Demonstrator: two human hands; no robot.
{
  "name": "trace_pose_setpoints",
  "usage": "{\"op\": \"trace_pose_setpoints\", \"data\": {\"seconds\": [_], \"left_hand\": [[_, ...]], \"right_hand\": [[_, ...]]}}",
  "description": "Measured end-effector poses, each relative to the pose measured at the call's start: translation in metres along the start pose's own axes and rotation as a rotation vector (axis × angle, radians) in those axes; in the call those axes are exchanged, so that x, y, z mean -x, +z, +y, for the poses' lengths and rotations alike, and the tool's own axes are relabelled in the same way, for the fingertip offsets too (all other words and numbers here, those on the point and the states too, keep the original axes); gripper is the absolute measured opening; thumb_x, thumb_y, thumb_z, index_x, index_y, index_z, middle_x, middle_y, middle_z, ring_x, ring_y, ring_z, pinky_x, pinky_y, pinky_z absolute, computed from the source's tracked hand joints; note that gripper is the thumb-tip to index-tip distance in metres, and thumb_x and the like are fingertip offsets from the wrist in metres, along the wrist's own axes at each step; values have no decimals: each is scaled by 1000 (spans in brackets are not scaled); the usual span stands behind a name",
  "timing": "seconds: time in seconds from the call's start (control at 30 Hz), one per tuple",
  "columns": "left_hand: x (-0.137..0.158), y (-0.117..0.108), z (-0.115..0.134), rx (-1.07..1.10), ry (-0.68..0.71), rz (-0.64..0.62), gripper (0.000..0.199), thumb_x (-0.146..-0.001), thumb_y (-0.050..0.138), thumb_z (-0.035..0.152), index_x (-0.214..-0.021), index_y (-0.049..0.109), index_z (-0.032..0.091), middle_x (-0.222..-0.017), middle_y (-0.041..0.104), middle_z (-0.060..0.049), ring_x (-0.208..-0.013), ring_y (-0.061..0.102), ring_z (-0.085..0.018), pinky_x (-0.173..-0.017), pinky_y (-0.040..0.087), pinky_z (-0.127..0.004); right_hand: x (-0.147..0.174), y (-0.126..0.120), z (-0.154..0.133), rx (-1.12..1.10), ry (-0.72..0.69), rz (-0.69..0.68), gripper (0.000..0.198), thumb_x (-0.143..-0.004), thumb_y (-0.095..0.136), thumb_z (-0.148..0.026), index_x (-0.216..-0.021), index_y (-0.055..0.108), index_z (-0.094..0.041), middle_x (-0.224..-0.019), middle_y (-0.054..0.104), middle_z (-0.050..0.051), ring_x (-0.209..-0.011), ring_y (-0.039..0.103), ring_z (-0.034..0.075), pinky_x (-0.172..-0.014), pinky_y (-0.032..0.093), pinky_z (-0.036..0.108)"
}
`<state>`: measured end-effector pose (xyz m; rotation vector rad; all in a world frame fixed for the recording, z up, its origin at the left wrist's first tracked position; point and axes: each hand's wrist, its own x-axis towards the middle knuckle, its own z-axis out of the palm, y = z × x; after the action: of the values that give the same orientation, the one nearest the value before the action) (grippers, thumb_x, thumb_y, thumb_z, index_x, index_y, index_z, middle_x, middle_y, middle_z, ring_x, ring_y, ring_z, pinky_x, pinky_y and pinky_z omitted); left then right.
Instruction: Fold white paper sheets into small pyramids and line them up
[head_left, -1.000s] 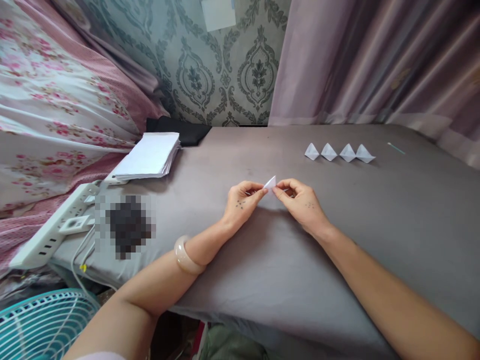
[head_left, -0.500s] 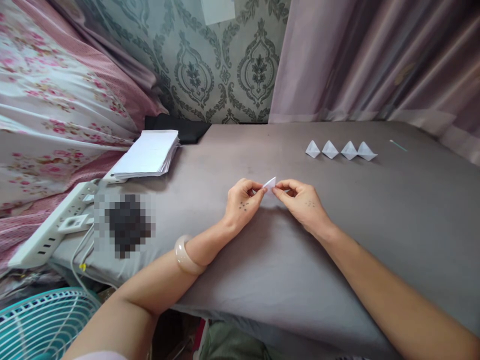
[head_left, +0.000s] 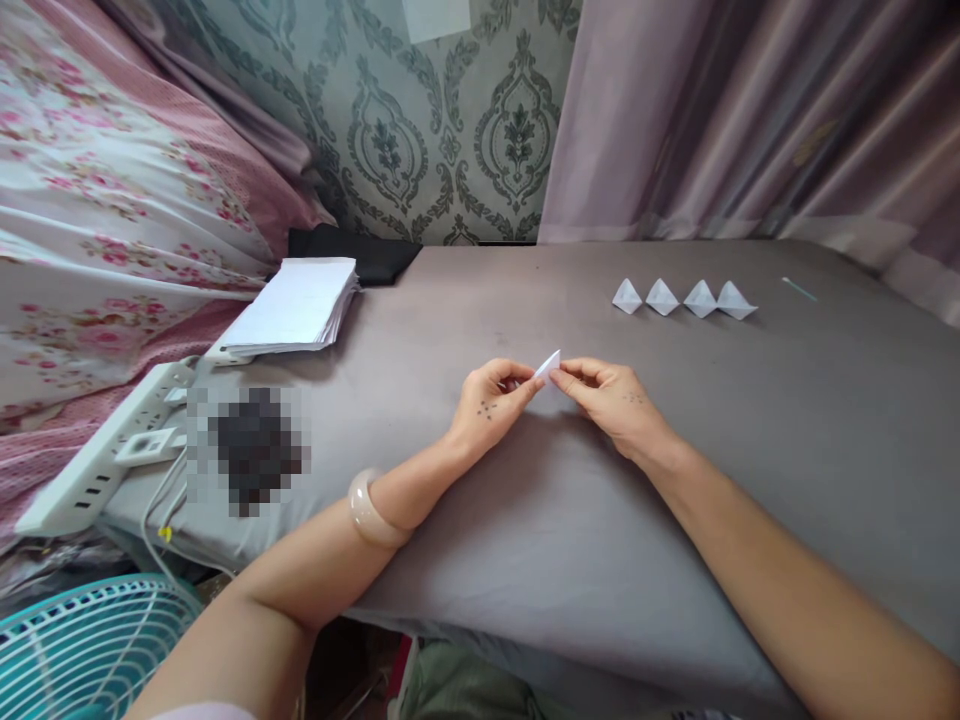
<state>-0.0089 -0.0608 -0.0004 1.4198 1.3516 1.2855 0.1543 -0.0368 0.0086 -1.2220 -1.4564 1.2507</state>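
We have a small folded white paper [head_left: 553, 365] between the two hands, pointed end up, in front of the person over the near-middle of the grey cloth [head_left: 450, 560]; can't tell whether its bottom touches. Left hand [head_left: 486, 402] pinches its left side, thumb towards us; right hand [head_left: 616, 400] pinches its right side the same way. Finger pads behind the paper are hidden, so we can't judge how hard they press.

Risks, our guess: uneven pull between the pinches could tear the paper or spring a crease. Thumbs squeezing too hard could crush the point. A loose pinch on so small a piece could let it slip onto the cloth.

Further out, a row of four white folded shapes [head_left: 661, 298] stands beyond the right hand, well apart from it; they look light, so a sleeve-height sweep or a tug on the cloth could tip them. Thin stick [head_left: 799, 289] lies right of the row. Far left, paper stack [head_left: 294, 302] has ragged edges; a draught from the fan [head_left: 86, 650], if running, could lift sheets. Can't tell if it is.
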Motion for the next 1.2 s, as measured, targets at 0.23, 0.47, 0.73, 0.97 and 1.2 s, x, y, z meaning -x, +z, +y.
{"op": "trace_pose_setpoints", "data": {"seconds": [0.23,0.47,0.73,0.97,1.2], "left_hand": [[-6,-7,5,447,-260,-276,46,-78,68,50,-107,69,15,-74,60,-1,-59,47,-6,-55,36,-20],[-8,-13,6,380,-233,-410,33,-74,75,40,-97,74,17,-75,61,-1,-59,44,-5,-58,34,-22],[-8,-18,9,510,-273,-617,22,-72,77,36,-79,66,18,-62,52,3,-54,42,-6,-53,30,-23],[-5,-19,11,309,-201,-655,26,-76,72,43,-76,70,16,-65,59,-1,-58,50,-8,-53,37,-23],[-10,-15,3,343,-53,-324,23,-70,79,32,-84,73,15,-83,71,-4,-77,63,-12,-78,49,-29]], "right_hand": [[-4,-18,-3,-157,83,-291,36,-73,73,-49,-93,68,-19,-71,62,-1,-55,49,7,-51,41,23],[-3,-22,-8,-215,67,-423,28,-78,71,-47,-86,70,-21,-86,65,2,-73,55,11,-70,48,28],[-2,-32,-8,-170,64,-517,30,-79,69,-50,-82,69,-20,-75,60,0,-66,52,11,-64,44,27],[-1,-33,-15,66,-37,-527,37,-78,65,-55,-86,70,-19,-89,65,5,-70,54,12,-69,47,28],[-4,-15,-6,82,-189,-170,36,-68,75,-55,-77,71,-21,-94,70,6,-83,64,19,-80,51,34]]}}
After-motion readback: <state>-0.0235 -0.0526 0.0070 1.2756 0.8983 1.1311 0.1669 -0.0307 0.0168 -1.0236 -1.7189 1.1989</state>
